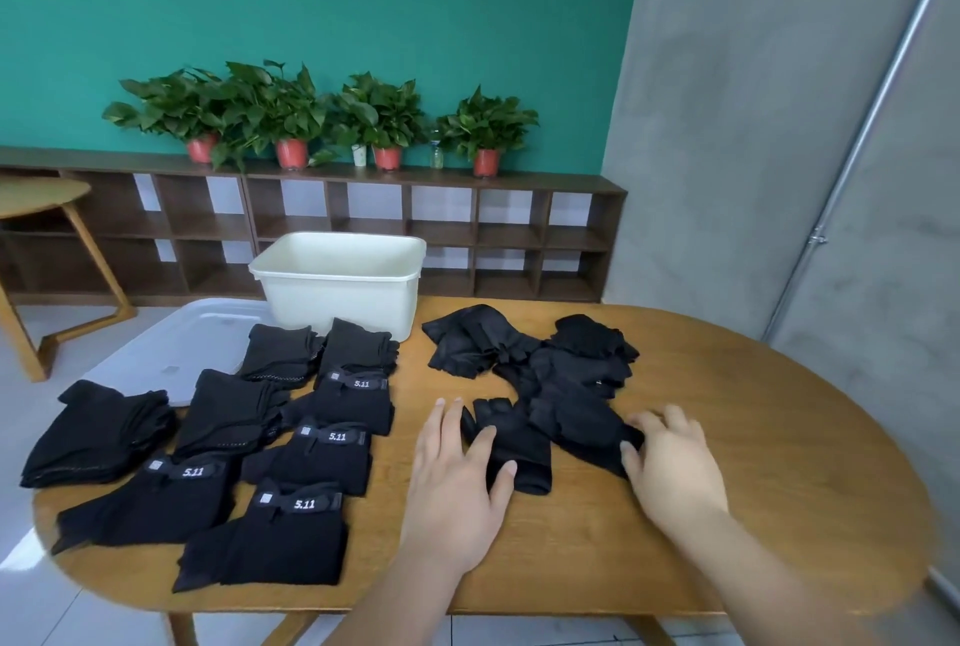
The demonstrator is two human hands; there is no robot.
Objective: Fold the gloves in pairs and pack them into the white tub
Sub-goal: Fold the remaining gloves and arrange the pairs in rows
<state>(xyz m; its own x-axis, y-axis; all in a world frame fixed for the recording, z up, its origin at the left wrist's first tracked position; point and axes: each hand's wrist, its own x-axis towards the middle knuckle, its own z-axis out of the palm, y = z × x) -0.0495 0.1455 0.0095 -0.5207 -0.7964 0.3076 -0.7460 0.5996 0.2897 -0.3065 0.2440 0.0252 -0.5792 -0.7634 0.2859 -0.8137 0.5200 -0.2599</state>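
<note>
Room: teal wall, a low dark shelf unit [415, 230] carrying potted plants [384, 115], grey panels at the right.
Counter: the oval wooden counter [727, 515] holds everything for the task.
White tub [337, 292]: at 12 o'clock on the counter. Only its upper inner walls show and no gloves are seen in it; the bottom is hidden.
Lid: a pale translucent lid [197, 339] lies at 10 o'clock, partly under the folded stock.
Folded pairs [291, 536]: several black bundles in rows from 7 to 11 o'clock, some showing a "5.11" strap.
Loose gloves [571, 375]: an unsorted black heap at 1 to 2 o'clock.
Left hand [457, 484]: fingers straight, pressing flat on a single glove [524, 453] near centre.
Right hand [675, 469]: fingers loosely bent on the heap's near edge; whether they pinch cloth I cannot tell.
Progress: folding looks well past halfway, judging by the rows against the heap. Packing seems not yet begun; the heap and all tub loading remain.
</note>
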